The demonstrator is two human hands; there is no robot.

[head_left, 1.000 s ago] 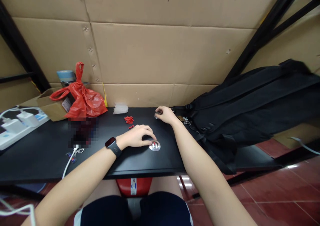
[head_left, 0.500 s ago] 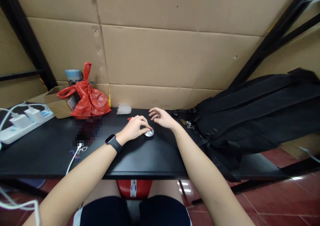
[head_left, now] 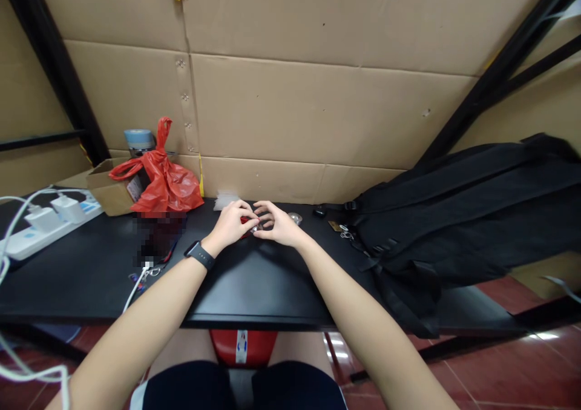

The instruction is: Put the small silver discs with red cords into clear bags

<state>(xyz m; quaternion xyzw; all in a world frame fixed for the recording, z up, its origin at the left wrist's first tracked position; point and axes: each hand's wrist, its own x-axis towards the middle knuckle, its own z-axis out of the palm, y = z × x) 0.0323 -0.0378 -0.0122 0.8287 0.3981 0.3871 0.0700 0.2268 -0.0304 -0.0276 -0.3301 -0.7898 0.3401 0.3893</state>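
Over the middle of the black desk (head_left: 267,283), my left hand (head_left: 232,223) grips a small red item (head_left: 246,220), its fingers curled round it. My right hand (head_left: 278,223) meets it from the right, thumb and fingers bent around the same spot; a small shiny bit shows between the fingertips, too small to name. Just behind my right hand lies a round silvery disc (head_left: 295,218), partly hidden. Behind my left hand sits a translucent white packet (head_left: 226,200).
A red plastic bag (head_left: 170,186), a cardboard box (head_left: 109,192) and a blue-lidded container (head_left: 139,138) stand at the back left. A white power strip (head_left: 27,243) with cables lies far left. A black backpack (head_left: 463,210) fills the right, keys (head_left: 345,232) beside it.
The silvery disc, earlier under my left hand's fingertips, now lies farther right behind my right hand. My hands have come together around the red item. The view has shifted slightly.
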